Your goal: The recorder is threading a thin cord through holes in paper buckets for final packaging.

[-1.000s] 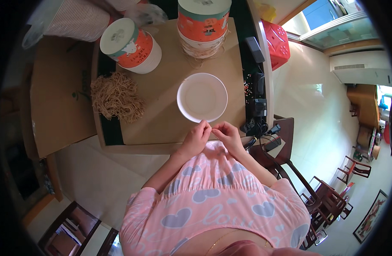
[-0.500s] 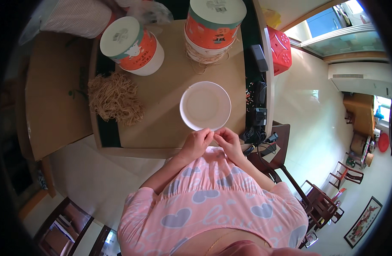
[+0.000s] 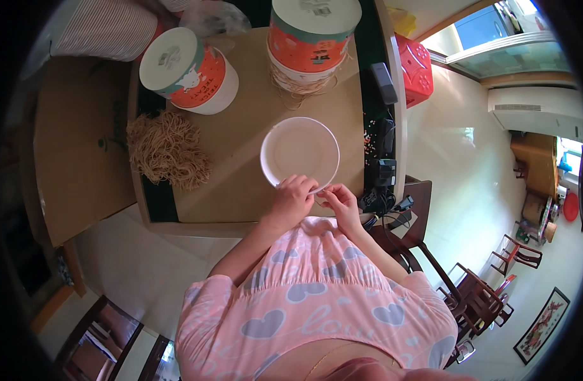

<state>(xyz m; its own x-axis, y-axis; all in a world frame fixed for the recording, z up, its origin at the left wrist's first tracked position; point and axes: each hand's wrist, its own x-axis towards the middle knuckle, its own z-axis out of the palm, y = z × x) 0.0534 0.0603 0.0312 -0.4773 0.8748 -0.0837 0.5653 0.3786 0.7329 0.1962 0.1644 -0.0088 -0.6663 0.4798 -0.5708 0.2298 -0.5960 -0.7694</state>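
A round white paper bucket (image 3: 299,151) stands on the table in front of me, its open top facing up and nothing visible inside. My left hand (image 3: 294,198) has its fingers curled over the bucket's near rim, gripping it. Just right of it, my right hand (image 3: 341,202) is closed in a pinch at the same rim; whatever is between its fingertips is too small to make out. Left of the bucket lies a tangled heap of tan twine (image 3: 167,149). Behind it, loops of similar twine (image 3: 299,87) hang around the base of an orange-banded lidded bucket (image 3: 309,51).
Another orange-banded lidded bucket (image 3: 205,77) stands far left, near stacked white containers (image 3: 104,30) and a clear plastic bag (image 3: 218,18). Black adapters and cables (image 3: 384,173) line the table's right edge, beside small scattered bits (image 3: 369,141). A cardboard box (image 3: 82,152) sits at left.
My left hand has moved from a pinch against the right fingertips onto the bucket's near rim. The right hand has shifted slightly right. The whole view has shifted a little.
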